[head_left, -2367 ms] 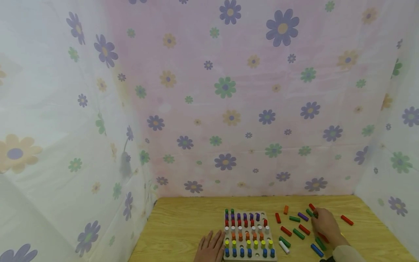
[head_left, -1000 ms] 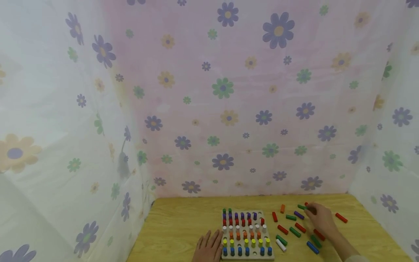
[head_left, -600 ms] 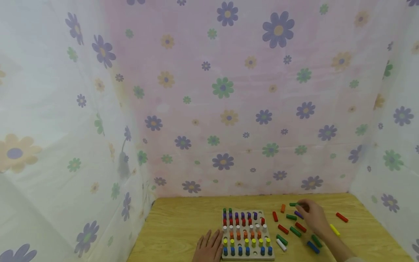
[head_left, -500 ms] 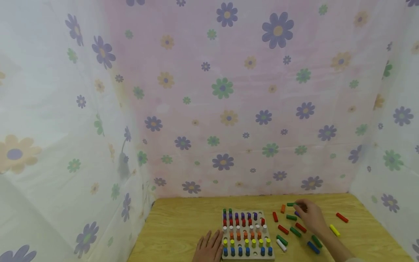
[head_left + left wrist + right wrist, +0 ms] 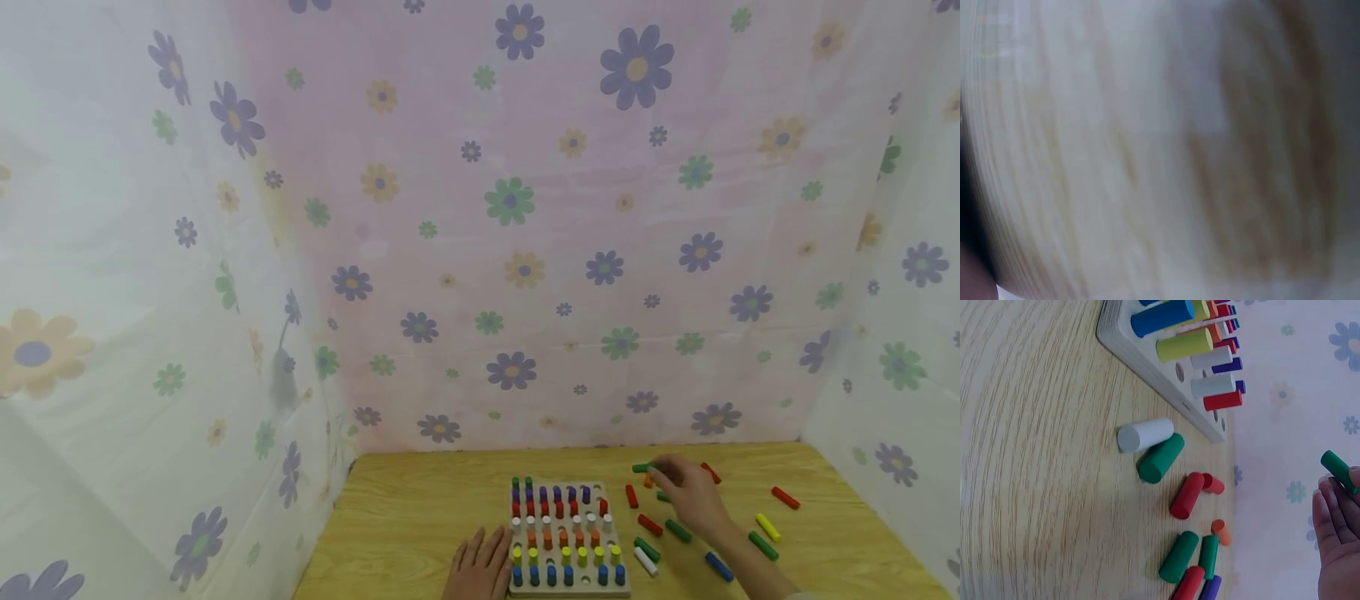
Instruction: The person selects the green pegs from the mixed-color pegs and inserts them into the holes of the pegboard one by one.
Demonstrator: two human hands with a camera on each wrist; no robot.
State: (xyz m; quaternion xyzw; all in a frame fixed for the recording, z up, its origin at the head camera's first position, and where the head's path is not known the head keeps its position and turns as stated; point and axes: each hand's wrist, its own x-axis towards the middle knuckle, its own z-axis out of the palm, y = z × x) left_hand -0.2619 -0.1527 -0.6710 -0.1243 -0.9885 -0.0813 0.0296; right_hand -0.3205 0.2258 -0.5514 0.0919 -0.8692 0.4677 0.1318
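My right hand [image 5: 693, 497] pinches a green peg [image 5: 642, 468] between thumb and fingers, above the far part of the scattered pegs. In the right wrist view the green peg [image 5: 1335, 466] sticks out from the fingertips, tilted. My left hand [image 5: 477, 568] lies with its fingers extended on the table, right beside the left edge of a wooden pegboard [image 5: 570, 592]. Coloured pegs stand upright there in rows: two green at the back, then purple, red, white, orange, yellow and blue. Some holes show bare. The left wrist view is a blur of wood grain.
Loose pegs lie right of the board: a white peg [image 5: 646, 562], a blue peg [image 5: 719, 567], a yellow peg [image 5: 768, 527], and several red and green ones. An orange peg [image 5: 1221, 532] lies among them. A flowered cloth [image 5: 517, 250] encloses the wooden table [image 5: 420, 500].
My right hand has picked up the green peg from the far right pegs and carried it left toward the board. Red and yellow pegs have come into sight behind it. My left hand stays put.
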